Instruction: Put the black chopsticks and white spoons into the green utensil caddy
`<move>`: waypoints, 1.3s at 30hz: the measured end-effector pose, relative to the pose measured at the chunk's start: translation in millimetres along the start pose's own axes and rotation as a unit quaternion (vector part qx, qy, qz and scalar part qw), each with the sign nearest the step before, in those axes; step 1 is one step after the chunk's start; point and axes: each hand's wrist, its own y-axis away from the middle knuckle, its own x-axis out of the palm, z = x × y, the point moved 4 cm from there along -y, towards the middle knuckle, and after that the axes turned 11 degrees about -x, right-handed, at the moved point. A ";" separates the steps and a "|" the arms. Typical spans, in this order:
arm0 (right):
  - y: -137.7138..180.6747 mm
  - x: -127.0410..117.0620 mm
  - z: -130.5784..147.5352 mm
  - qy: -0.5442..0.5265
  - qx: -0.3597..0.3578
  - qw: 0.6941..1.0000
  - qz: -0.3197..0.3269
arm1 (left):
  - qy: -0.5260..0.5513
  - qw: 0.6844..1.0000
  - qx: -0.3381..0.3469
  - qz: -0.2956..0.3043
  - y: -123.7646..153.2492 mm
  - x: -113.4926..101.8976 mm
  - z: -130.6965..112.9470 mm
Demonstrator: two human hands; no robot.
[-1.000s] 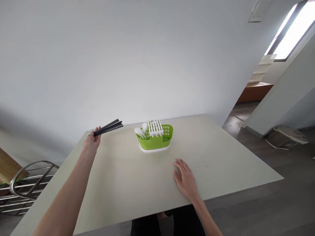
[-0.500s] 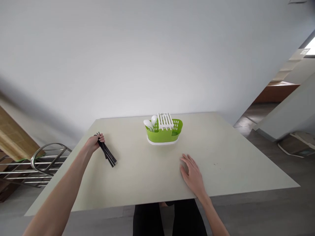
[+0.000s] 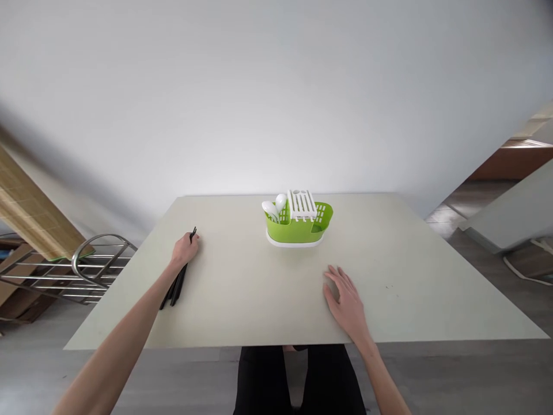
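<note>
My left hand is closed around a bundle of black chopsticks over the left part of the table. Their thin tips poke out above the fingers, and the thick ends point toward me, partly covered by my wrist. My right hand rests on the tabletop with its fingers apart and nothing in it. Beyond it, near the wall, stands a green utensil basket on a white base. White spoons lean in its left end, and a white slatted rack sits over its middle.
The pale table meets a white wall at the back. To the left are a metal rack and a tan rolled or folded mat. My legs are under the front edge.
The chopsticks have swung round in my left hand, their thick ends now toward me instead of to the right. My right hand stays on the table. The view has shifted slightly.
</note>
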 end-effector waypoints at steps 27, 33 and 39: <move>1.8 -1.3 0.3 0.008 -0.009 1.000 0.013 | -0.047 0.896 0.440 0.029 174.1 57.3 -53.3; 1.3 0.5 -0.1 0.006 -0.010 1.000 0.009 | 0.002 0.884 0.466 -0.023 170.9 68.0 -135.1; 0.0 0.0 3.5 0.007 -0.029 1.000 -0.001 | -0.020 0.918 0.388 -0.079 116.4 90.8 -229.1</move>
